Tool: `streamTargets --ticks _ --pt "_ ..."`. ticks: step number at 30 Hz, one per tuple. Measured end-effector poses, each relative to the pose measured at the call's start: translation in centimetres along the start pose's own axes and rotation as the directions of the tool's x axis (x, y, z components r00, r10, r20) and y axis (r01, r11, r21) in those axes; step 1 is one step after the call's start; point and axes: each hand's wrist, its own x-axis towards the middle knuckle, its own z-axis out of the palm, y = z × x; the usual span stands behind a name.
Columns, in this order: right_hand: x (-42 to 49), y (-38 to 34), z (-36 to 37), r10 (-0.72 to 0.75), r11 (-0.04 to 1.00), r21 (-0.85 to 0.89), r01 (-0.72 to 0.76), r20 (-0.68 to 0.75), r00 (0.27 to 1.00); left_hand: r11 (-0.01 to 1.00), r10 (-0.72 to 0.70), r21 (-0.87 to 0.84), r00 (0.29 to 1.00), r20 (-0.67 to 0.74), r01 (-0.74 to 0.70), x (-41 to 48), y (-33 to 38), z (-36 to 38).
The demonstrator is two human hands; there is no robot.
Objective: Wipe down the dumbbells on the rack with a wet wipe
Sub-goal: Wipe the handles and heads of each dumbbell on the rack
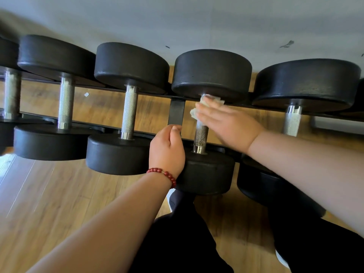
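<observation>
Head view: you look down on a row of black dumbbells lying across a dark rack [177,111], their handles running near to far.
Middle dumbbell [211,71]: it sits on the rack between your two hands, and the near part of its metal handle [201,134] is bare.
Wipe [214,99]: a crumpled whitish wipe lies on the far end of that handle, right against the far head, with its edges showing past your fingers.
Right hand [226,123]: your fingers are straight and held together, laid flat over the wipe and pressing it onto the handle.
Left hand [166,150]: your fingers are curled in, and the hand sits at the left edge of the near head, by the rack's near rail; you cannot tell whether it grips anything.
Bracelet [163,173]: red beads circle your left wrist.
Left neighbour [129,113]: it lies just beside the middle dumbbell, handle uncovered.
Right neighbour [292,121]: its near head is partly hidden behind your right forearm.
Floor [49,194]: wood planks show under and in front of the rack.
Wall [177,20]: pale, with a few dark scuffs, behind the far heads.
Trousers [177,243]: dark, at the near edge.
</observation>
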Motion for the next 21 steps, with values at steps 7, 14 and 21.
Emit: streamTargets --ticks 7,14,21 --pt "0.4 1.8 -0.3 -0.104 0.994 0.012 0.105 -0.051 0.993 1.000 0.000 0.027 1.000 0.018 -0.001 0.1 0.0 0.0" --pt "-1.6 0.4 0.7 -0.244 0.969 0.055 0.242 0.018 0.970 1.000 0.010 0.023 1.000 0.017 -0.011 0.0 0.0 0.0" --pt "-2.1 -0.9 1.4 -0.141 0.986 0.087 0.140 0.000 0.990 0.999 0.009 0.030 1.000 0.022 -0.010 0.0 0.1 0.0"
